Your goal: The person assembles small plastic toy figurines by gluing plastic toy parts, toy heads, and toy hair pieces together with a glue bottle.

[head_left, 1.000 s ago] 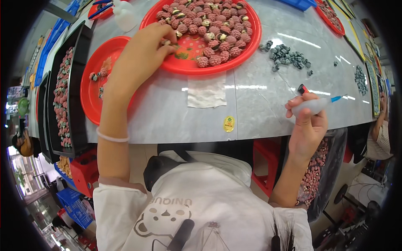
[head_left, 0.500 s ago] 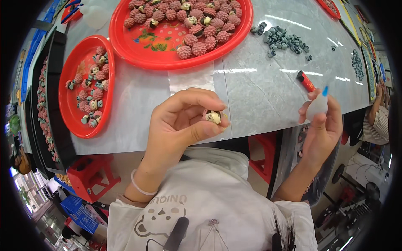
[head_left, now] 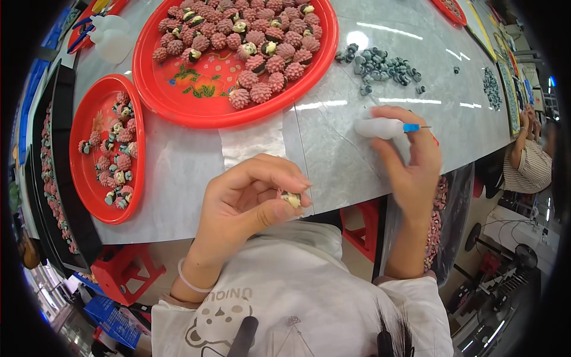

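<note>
The left hand [head_left: 247, 196] is closed in a pinch: thumb and fingertips grip a small cream and dark piece [head_left: 291, 199] with a pink spiky edge, held just above the near edge of the grey table [head_left: 333, 149]. The wrist carries a pale band [head_left: 189, 279].

The right hand [head_left: 410, 157] is closed around a small white squeeze bottle [head_left: 379, 127] with a blue nozzle [head_left: 411, 127] and a fine needle tip pointing right. The bottle lies roughly level, held above the table surface, to the right of the left hand and well apart from the held piece.

Far of the hands, a large red round tray [head_left: 178, 101] holds many pink spiky pieces [head_left: 262, 92], several with cream and dark faces showing. A smaller red tray [head_left: 89, 196] sits at the left, also holding such pieces in a looser scatter. A black tray [head_left: 59, 196] lies along the left table edge, just beside the smaller red one.

A loose cluster of grey-blue small parts [head_left: 383, 62] lies on the table at the far right of the large tray. A second, smaller cluster [head_left: 491, 86] lies farther right. White squeeze bottles [head_left: 113, 35] stand at the far left.

A red stool [head_left: 128, 271] stands under the table at the near left. Another person's striped sleeve [head_left: 526, 169] shows at the right edge.
</note>
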A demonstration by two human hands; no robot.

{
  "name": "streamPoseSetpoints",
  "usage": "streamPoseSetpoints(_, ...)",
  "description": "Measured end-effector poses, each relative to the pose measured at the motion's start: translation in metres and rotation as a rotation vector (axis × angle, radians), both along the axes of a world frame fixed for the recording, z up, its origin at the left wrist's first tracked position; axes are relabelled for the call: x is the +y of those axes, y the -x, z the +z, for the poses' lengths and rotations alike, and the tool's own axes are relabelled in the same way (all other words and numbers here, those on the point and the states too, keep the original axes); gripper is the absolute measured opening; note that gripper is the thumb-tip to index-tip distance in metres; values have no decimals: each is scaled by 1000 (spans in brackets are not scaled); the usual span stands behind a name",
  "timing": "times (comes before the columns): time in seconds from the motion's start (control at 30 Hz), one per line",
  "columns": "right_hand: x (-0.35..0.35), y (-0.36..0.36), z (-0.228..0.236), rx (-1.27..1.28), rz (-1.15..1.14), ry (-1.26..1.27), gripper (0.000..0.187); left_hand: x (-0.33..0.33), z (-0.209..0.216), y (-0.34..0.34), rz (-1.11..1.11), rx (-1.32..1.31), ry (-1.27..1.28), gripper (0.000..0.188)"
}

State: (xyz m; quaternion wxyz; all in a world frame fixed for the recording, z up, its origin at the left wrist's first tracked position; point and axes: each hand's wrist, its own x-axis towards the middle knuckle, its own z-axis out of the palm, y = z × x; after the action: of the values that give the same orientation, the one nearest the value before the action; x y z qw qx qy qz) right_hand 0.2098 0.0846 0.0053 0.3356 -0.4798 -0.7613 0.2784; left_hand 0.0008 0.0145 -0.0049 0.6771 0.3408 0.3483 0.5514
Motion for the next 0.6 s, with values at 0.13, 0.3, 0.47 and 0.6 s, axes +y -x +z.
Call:
streamPoseSetpoints(0.13, 59, -78, 14, 96, -243, -146, 31, -1, -1, 0, -5, 35, -25, 21)
streamPoseSetpoints(0.3, 130, -153, -11, -269, -300, -59, 35, 1, 1, -1, -33, 49, -48, 19)
streamPoseSetpoints(0.47, 70, -71, -24, -160, -215, -53, 38, 4, 0, -3, -20, 33, -14, 19)
streamPoseSetpoints(0.6, 60, -27, -6, -79, -139, 28, 40, 4, 2, -4, -14, 59, 7, 19)
